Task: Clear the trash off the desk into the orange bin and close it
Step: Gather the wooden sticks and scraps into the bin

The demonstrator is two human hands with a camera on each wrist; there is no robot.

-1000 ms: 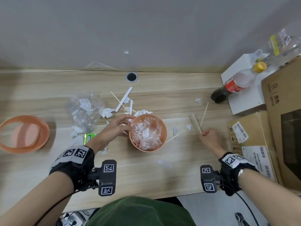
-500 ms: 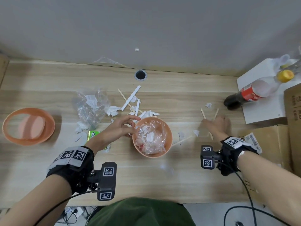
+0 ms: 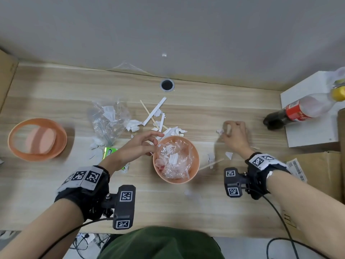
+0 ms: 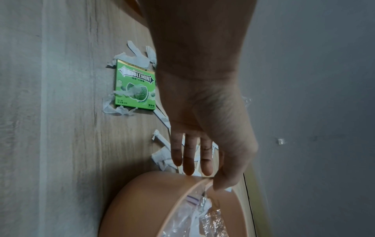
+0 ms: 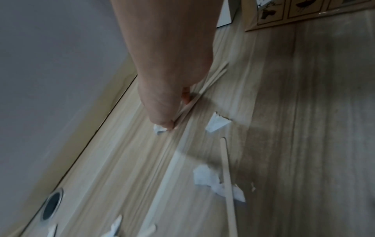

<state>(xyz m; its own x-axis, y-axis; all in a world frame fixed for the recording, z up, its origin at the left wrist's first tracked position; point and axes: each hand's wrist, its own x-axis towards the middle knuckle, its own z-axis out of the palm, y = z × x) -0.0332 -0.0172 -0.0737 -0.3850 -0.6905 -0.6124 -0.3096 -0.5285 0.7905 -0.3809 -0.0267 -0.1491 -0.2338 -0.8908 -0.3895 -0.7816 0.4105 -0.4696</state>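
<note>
The orange bin (image 3: 194,163) (image 4: 154,200) stands mid-desk, stuffed with clear plastic and paper. My left hand (image 3: 155,142) (image 4: 202,176) holds its left rim, thumb inside and fingers outside. Farther right, my right hand (image 3: 226,128) (image 5: 170,126) grips thin wooden sticks (image 5: 211,80) under the palm while its fingertips touch a small paper scrap (image 3: 220,130) (image 5: 159,129). The orange lid (image 3: 37,139) lies at the far left. Loose trash lies around the bin: a clear plastic bag (image 3: 108,120), a green gum box (image 3: 110,152) (image 4: 134,85), a white strip (image 3: 155,111), another stick (image 3: 211,164) and paper scraps (image 3: 229,155).
A cola bottle (image 3: 298,113) lies on a white box (image 3: 313,131) at the right, with cardboard boxes (image 3: 317,174) in front of it. A cable hole (image 3: 167,85) sits near the wall. More cardboard (image 3: 5,71) stands at the far left.
My right hand took up the two sticks by the bin's right side and moved away from me to the paper scrap. The left hand stayed at the bin's rim.
</note>
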